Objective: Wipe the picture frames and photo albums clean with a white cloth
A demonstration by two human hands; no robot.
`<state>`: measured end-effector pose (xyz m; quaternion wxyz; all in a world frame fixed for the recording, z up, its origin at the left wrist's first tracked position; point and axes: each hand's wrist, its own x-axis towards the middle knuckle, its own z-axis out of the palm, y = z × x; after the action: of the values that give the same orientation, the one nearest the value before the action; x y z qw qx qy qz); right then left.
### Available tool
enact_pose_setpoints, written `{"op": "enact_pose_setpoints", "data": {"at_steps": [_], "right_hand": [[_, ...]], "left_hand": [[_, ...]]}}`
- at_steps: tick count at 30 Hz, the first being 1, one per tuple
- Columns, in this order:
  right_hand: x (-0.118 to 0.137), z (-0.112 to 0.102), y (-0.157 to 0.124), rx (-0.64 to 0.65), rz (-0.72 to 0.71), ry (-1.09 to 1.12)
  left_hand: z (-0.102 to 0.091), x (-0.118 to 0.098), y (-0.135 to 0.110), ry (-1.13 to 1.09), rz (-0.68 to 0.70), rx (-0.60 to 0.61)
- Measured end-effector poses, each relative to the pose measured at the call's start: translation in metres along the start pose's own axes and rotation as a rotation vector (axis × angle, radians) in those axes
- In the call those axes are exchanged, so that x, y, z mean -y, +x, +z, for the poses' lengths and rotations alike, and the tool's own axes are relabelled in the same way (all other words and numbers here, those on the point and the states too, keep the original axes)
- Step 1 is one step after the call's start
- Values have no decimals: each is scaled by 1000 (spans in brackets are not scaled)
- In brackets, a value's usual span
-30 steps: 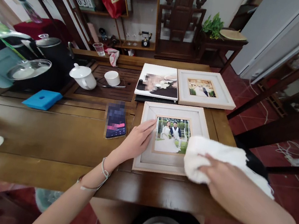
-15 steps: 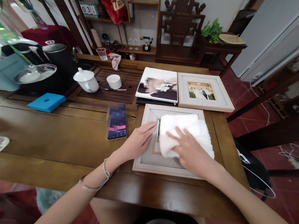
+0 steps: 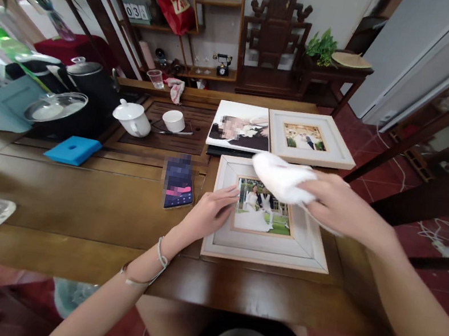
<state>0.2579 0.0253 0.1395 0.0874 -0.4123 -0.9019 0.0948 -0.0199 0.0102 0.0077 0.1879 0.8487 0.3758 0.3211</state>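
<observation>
A white-framed wedding photo (image 3: pixel 263 244) lies flat on the wooden table (image 3: pixel 70 204) in front of me. My left hand (image 3: pixel 210 214) rests open on the frame's left border, fingers flat, holding it down. My right hand (image 3: pixel 337 208) is closed on a bunched white cloth (image 3: pixel 281 178), which sits at the frame's upper right corner. A phone (image 3: pixel 179 183) lies just left of the frame.
Behind the near frame lie a second framed photo (image 3: pixel 310 139) and a photo canvas (image 3: pixel 240 127). A tea tray holds a white teapot (image 3: pixel 131 117) and cup (image 3: pixel 173 120). A blue box (image 3: pixel 73 149), kettle and plastic packet sit at the left. A carved chair (image 3: pixel 276 38) stands beyond.
My right hand swept the cloth from the frame's right side across the photo, and now has it bunched at the upper right corner. The left hand stayed on the frame's left border.
</observation>
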Motion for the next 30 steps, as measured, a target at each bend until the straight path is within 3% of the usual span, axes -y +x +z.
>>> {"op": "enact_pose_setpoints", "data": {"at_steps": [2, 5, 9, 12, 16, 20, 24, 27, 30], "right_hand": [[0, 17, 37, -76, -147, -12], [2, 50, 80, -32, -291, -61], [-2, 80, 95, 71, -385, -92], [-8, 84, 78, 62, -307, -84], [-7, 72, 39, 100, -188, -83], [21, 58, -9, 202, -100, -27], [60, 43, -52, 298, -137, 113], [68, 31, -60, 301, -150, 185], [50, 24, -43, 185, -18, 65]], "left_hand": [[0, 1, 0, -6, 17, 8], [0, 0, 1, 0, 21, 18], [-4, -4, 3, -7, -13, 41], [-8, -8, 5, -39, -25, 75], [-7, -7, 4, -44, -18, 68], [-3, -3, 0, -3, -47, 46], [-1, -4, -2, 46, -87, 45], [-1, -4, -2, 48, -102, 40], [0, -1, -3, 38, -66, 44]]}}
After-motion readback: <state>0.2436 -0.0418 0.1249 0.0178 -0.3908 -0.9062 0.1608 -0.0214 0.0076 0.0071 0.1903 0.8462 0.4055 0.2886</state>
